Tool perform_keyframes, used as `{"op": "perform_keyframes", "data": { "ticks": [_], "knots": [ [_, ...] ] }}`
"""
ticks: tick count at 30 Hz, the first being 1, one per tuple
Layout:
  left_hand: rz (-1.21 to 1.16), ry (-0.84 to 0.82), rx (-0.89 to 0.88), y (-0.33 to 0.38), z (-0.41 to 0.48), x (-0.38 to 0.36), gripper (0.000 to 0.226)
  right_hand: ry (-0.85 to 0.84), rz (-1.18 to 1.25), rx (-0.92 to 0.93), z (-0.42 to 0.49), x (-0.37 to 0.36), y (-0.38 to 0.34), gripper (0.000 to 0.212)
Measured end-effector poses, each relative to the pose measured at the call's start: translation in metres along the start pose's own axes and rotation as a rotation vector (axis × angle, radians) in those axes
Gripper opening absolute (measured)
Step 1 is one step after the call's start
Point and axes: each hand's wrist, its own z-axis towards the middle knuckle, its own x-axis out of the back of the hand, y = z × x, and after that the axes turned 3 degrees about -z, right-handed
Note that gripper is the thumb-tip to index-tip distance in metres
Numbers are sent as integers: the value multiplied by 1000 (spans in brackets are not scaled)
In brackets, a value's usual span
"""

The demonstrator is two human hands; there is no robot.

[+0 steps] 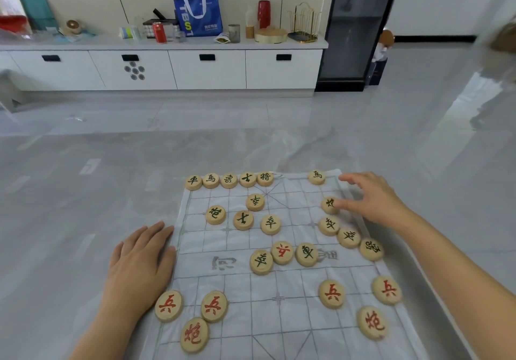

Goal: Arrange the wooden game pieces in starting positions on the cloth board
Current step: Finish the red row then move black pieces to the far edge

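On the near rows, red pieces (169, 306): light hard wood, probably best pinched by the rim.
Cloth board (245, 320): soft, likely rucked if pieces get slid.
Left hand (139, 264): laid flat on the cloth's left edge, nothing gripped.
Right hand (372, 200): fingers spread, tips touching a black piece (327, 205).
Far edge: five black discs (229, 180) lined up.

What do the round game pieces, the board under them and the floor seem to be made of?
Game pieces: pale wood, matte, with faint grain and characters filled red or dark. Board: thin whitish cloth, judging by its wrinkles, limp edges and printed grid. Floor: glossy grey tile or polished stone; reflections and marbled veins show, but which is unclear.
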Motion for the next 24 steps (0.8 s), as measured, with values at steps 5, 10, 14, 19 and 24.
{"op": "perform_keyframes", "data": {
  "ticks": [5,10,14,19,24],
  "knots": [
    [8,-8,16,3,1,1,64,-48,57,76,-12,-5,15,38],
    [11,-19,18,3,0,3,65,-63,36,79,-13,-13,11,41],
    [4,-16,13,3,1,3,69,-74,-4,83,-11,-16,4,48],
    [-10,1,1,3,1,3,70,-60,-30,95,-7,-19,0,45],
    [-39,13,3,3,1,2,73,5,-76,85,-5,-22,4,44]
  ]
}}
